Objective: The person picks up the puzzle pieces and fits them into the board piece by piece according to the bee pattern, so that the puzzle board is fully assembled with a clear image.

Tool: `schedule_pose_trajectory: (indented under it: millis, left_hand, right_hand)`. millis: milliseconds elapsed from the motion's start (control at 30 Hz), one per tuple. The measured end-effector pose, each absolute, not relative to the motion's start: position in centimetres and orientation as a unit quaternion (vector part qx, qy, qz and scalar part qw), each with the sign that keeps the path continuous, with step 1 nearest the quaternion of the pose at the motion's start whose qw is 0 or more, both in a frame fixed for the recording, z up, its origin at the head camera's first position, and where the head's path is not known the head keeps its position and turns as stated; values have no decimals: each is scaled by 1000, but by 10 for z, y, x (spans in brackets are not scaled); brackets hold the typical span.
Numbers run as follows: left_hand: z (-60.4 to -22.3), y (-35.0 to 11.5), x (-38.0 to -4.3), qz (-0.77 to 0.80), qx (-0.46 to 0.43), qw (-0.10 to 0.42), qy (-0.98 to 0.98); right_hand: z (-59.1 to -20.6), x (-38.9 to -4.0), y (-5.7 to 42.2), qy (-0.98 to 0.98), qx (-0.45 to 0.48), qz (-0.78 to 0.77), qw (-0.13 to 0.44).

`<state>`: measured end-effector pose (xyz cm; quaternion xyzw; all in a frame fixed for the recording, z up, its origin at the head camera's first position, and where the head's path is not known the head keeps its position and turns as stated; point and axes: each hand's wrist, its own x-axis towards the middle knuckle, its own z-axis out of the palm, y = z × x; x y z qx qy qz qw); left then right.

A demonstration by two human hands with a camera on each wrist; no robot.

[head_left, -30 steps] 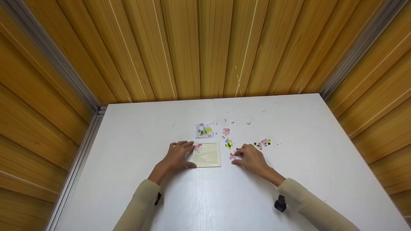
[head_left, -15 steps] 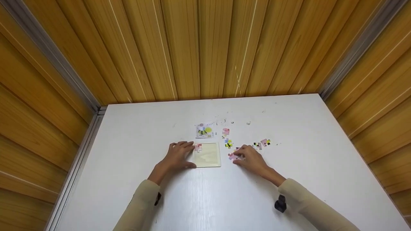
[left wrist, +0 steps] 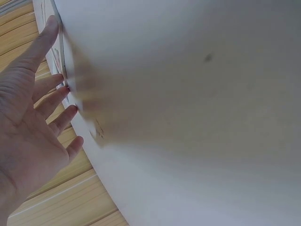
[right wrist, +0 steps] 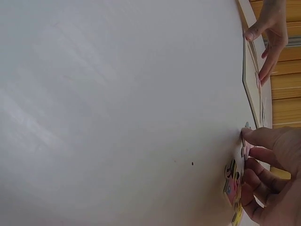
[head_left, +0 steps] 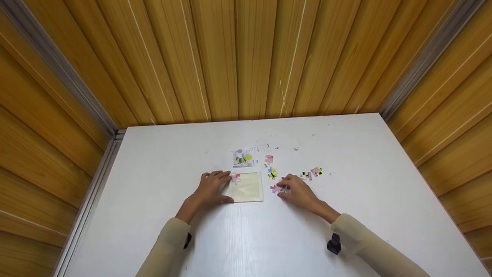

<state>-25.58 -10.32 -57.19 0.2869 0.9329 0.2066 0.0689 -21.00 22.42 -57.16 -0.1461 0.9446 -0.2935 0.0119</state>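
My left hand (head_left: 209,190) rests along the left side of a pale wooden puzzle tray (head_left: 248,191), its thumb at the near corner and its fingertips at the far one. In the left wrist view those fingers are spread and fairly straight. One pink jigsaw piece (head_left: 236,179) lies in the tray's far left corner. Right of the tray, my right hand (head_left: 300,192) pinches a pink puzzle piece (head_left: 274,188) between thumb and fingers, low over the table. The right wrist view shows the thumb at this piece's edge, with other pieces (right wrist: 231,188) under the curled fingers.
Behind the tray lies a square bee picture card (head_left: 243,157). Loose pieces lie to the right: a pink one (head_left: 269,158), a yellow-and-black one (head_left: 272,173) and another pink one (head_left: 316,171) farther over. Small dark marks dot the white table (head_left: 192,146); panelled walls surround it.
The right hand's pink piece has shifted slightly left toward the tray, showing more of it beyond the fingertips. The left hand and the tray have stayed put.
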Motion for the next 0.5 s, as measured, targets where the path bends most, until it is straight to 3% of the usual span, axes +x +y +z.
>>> schedule_pose_trajectory:
  millis: [500]
  left_hand:
    - [-573,-104,-257,216,290,70,930]
  right_hand:
    - [-557,-224,219,943,-168,-288,16]
